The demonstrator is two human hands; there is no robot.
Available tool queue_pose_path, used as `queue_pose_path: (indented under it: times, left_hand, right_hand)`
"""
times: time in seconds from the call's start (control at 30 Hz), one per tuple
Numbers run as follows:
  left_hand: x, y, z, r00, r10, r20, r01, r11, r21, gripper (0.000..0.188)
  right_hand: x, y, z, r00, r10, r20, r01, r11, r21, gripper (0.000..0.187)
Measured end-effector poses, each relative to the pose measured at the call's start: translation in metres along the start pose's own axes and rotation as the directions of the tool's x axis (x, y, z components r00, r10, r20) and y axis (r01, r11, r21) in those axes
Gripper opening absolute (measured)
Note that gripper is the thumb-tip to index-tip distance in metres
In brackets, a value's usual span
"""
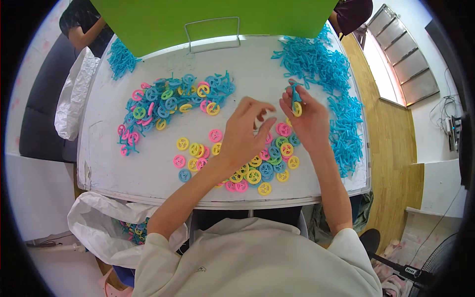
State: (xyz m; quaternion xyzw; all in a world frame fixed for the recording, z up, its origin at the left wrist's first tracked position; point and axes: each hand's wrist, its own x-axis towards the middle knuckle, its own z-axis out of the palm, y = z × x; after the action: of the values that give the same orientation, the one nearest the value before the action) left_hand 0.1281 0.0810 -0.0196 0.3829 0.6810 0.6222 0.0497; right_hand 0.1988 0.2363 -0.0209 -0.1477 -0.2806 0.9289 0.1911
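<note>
My right hand (pixel 310 116) pinches a small blue plastic piece (pixel 295 93) between its fingers, with a yellow spoked wheel (pixel 297 109) at the piece's lower end. To its left, my left hand (pixel 247 129) hovers with fingers curved and the thumb apart, nothing visible between them. Below both hands lie loose spoked wheels (pixel 266 170) in pink, yellow, blue and green, some hidden by my left forearm. A pile of blue pieces with coloured wheels on them (pixel 170 103) is spread at the left. Loose blue plastic pieces (pixel 316 60) are heaped at the far right and down the right edge.
A green panel (pixel 163 24) with a wire frame (pixel 213 51) before it stands at the table's (pixel 123 173) back. Another small blue heap (pixel 121 59) sits far left. At the lower left hangs a white sack (pixel 94 218) holding coloured pieces. Two people are partly visible behind.
</note>
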Motion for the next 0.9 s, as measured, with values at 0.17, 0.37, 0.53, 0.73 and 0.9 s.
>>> queue_pose_path:
  times: [0.17,0.37,0.53,0.73,0.9]
  left_hand:
    - [-0.020,-0.010,0.016,0.927,0.077,0.367,-0.185,0.945,0.270,0.019]
    - [-0.014,-0.009,0.016,0.898,-0.193,0.396,0.169,0.981,0.095,0.022]
    - [0.004,-0.015,-0.009,0.866,-0.342,0.365,0.395,0.916,-0.078,0.019]
    - [0.015,-0.011,-0.027,0.805,-0.504,0.314,0.575,0.793,-0.201,0.020]
    - [0.015,-0.010,-0.026,0.806,-0.532,0.258,0.590,0.694,-0.412,0.022]
  right_hand:
    - [0.006,-0.016,-0.016,0.991,0.027,0.128,-0.027,1.000,0.001,0.033]
    - [0.000,-0.012,0.001,0.984,-0.172,0.041,0.168,0.834,-0.526,0.023]
    - [0.000,-0.004,0.001,0.934,-0.318,0.165,0.315,0.508,-0.802,0.014]
    - [-0.002,0.003,-0.001,0.972,-0.164,0.168,0.219,0.369,-0.903,0.015]
    - [-0.008,0.014,0.010,0.988,-0.107,0.110,0.145,0.431,-0.891,0.015]
